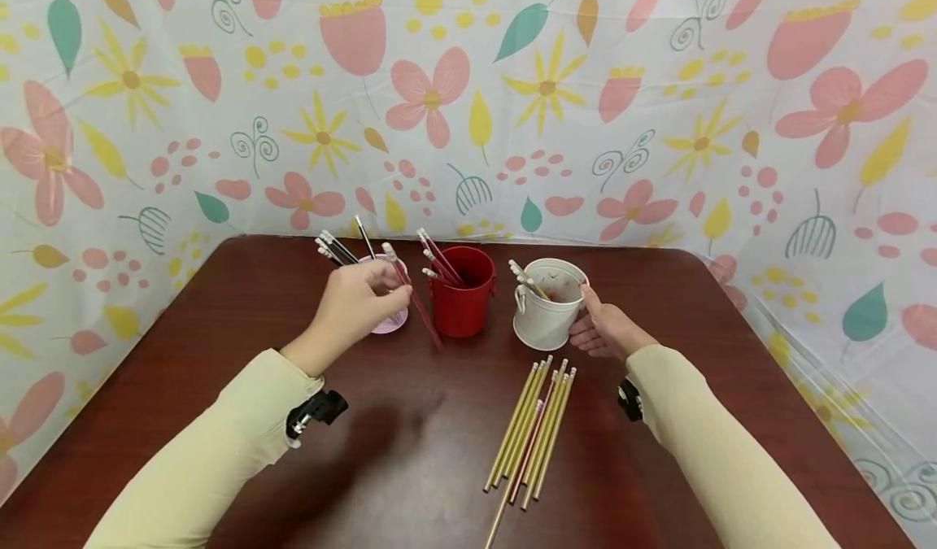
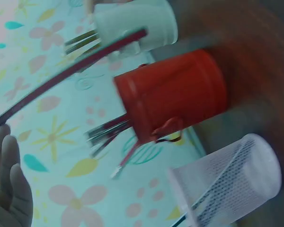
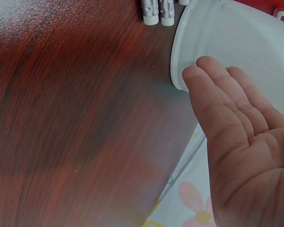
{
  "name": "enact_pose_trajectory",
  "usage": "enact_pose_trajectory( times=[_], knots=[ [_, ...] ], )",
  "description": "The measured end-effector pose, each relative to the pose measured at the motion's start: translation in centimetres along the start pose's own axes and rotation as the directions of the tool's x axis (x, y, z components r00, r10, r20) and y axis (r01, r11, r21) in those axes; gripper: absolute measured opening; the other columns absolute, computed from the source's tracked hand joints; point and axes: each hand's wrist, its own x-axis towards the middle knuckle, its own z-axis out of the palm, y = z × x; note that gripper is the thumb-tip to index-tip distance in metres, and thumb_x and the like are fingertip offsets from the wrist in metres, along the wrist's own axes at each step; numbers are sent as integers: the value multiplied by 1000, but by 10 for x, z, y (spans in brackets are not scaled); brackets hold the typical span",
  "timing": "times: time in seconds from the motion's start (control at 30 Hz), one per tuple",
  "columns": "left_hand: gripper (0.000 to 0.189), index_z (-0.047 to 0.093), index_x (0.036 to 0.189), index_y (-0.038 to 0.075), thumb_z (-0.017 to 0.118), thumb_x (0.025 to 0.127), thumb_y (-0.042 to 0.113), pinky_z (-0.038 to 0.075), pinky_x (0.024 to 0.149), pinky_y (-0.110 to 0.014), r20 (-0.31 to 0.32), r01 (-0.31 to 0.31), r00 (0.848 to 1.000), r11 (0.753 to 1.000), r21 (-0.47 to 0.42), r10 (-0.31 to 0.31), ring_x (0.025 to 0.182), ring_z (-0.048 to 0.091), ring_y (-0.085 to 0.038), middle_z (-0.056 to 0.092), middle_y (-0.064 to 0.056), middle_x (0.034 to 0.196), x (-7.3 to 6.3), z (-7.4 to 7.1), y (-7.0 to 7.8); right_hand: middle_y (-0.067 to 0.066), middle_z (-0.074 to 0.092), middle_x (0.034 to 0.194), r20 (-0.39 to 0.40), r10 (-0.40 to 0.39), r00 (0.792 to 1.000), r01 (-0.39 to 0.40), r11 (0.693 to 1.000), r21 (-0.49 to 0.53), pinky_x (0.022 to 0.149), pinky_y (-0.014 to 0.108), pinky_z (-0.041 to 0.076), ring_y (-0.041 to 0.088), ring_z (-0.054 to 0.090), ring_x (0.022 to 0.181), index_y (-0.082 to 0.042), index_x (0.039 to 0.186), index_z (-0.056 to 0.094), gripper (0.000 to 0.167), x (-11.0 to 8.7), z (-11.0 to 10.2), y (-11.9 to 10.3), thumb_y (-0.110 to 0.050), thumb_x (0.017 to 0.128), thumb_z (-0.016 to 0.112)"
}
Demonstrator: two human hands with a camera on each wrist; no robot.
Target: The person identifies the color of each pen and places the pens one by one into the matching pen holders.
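Note:
My left hand (image 1: 359, 301) pinches a red pencil (image 1: 420, 309) near its eraser end, with the other end slanting down toward the table in front of the red bucket (image 1: 463, 313). In the left wrist view the held pencil (image 2: 66, 78) crosses in front of the white bucket (image 2: 154, 28). At the white bucket (image 1: 545, 321), my right hand (image 1: 611, 329) has its thumb at the rim and its straight fingers along the outer side. The right wrist view shows those fingers (image 3: 227, 94) against the bucket wall; the thumb is hidden there.
Behind my left hand stands a pinkish mesh cup (image 1: 391, 321) with black pencils (image 1: 337, 248). Red pencils (image 1: 439, 260) lean in the red bucket and several pencils (image 1: 529, 281) in the white one. Gold pencils (image 1: 512, 431), with red among them, lie in front on the table (image 1: 410, 468).

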Motion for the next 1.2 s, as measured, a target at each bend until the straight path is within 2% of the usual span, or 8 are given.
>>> enact_pose_trajectory(
  times=[0.13, 0.23, 0.33, 0.5, 0.63, 0.83, 1.03, 1.2],
  knots=[
    [4, 69, 77, 0, 69, 78, 4, 42, 58, -21, -125, 47, 991, 996, -79, -56, 64, 59, -11, 70, -8, 71, 4, -13, 6, 32, 61, 111, 2, -13, 1000, 13, 1000, 8, 91, 50, 47, 37, 63, 97, 21, 118, 50, 98, -1, -2, 2, -64, 95, 6],
    [6, 67, 81, -5, 67, 80, 1, 40, 56, -16, -230, 60, 966, 967, -246, -118, 59, 56, 0, 69, -10, 68, 7, -15, 7, 33, 61, 112, 9, -22, 1000, 22, 1000, -6, 92, 50, 46, 38, 62, 99, 22, 119, 49, 99, -4, -9, 1, -63, 95, 5],
    [9, 66, 85, -10, 63, 80, -2, 40, 53, -14, -334, -6, 935, 936, -353, -120, 57, 56, 4, 69, -8, 67, 11, -13, 8, 33, 60, 114, 8, -29, 1000, 29, 999, -25, 92, 50, 46, 39, 61, 101, 22, 120, 48, 99, -7, -16, -2, -63, 95, 5],
    [10, 68, 85, -7, 63, 78, -2, 34, 54, -16, -417, -72, 908, 968, -242, -37, 57, 49, 4, 68, -14, 68, 17, -5, 2, 33, 60, 113, 7, -40, 999, 40, 999, -25, 91, 48, 47, 39, 61, 102, 21, 119, 50, 98, -6, -14, -5, -63, 95, 6],
    [10, 69, 83, -4, 65, 78, 4, 34, 54, -15, -412, -71, 911, 990, -123, 14, 57, 52, -1, 67, -14, 67, 27, 10, -9, 31, 62, 111, 0, -34, 999, 34, 999, -14, 89, 47, 48, 37, 63, 99, 21, 117, 50, 98, -4, -11, -4, -63, 95, 6],
    [10, 67, 81, -5, 66, 78, 4, 39, 53, -15, -355, -82, 934, 992, -92, 44, 59, 61, -24, 69, -16, 74, 40, 37, -22, 30, 63, 107, 0, -31, 1000, 31, 1000, 3, 90, 47, 48, 33, 64, 94, 21, 116, 50, 97, -4, -9, -1, -63, 96, 6],
    [10, 66, 79, -1, 64, 80, 8, 46, 56, -21, -239, 12, 970, 994, -106, -37, 63, 64, -25, 72, -13, 81, 40, 59, -27, 30, 62, 108, 5, -36, 999, 36, 999, -4, 90, 48, 47, 35, 63, 95, 21, 115, 51, 97, -2, -5, 1, -63, 96, 6],
    [12, 67, 82, 2, 64, 81, 13, 48, 61, -28, -180, 115, 976, 991, -65, -125, 67, 65, -22, 72, -9, 81, 38, 68, -37, 31, 62, 110, 14, -38, 999, 37, 999, 15, 90, 49, 48, 35, 63, 95, 22, 117, 50, 98, 1, -1, 2, -62, 96, 6]
  ],
)
